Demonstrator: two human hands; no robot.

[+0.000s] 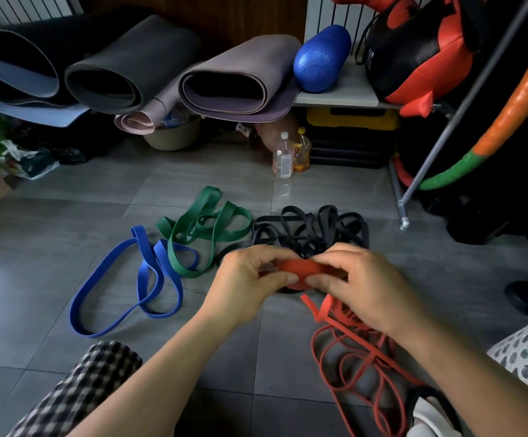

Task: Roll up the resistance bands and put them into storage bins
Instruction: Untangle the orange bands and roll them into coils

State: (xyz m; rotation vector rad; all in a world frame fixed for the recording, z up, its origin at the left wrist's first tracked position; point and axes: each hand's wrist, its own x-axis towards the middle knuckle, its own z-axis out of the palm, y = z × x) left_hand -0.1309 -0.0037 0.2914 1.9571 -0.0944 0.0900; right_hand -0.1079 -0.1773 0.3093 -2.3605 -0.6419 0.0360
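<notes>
Both hands hold a red-orange resistance band [300,269] above the tiled floor. My left hand [246,279] pinches the small rolled part from the left. My right hand [357,279] grips it from the right, fingers curled round the roll. The band's loose length [360,357] trails down in loops on the floor under my right forearm. A blue band [136,279] lies sprawled at the left, a green band [206,228] beyond it, and a tangle of black bands [313,231] sits just behind my hands.
Rolled yoga mats [124,67] and a blue foam roller [321,58] lie on a low shelf at the back. Two bottles [291,156] stand on the floor by a black and yellow box [350,137]. A metal rack leg [404,216] stands right. My checked trouser knee [92,383] is lower left.
</notes>
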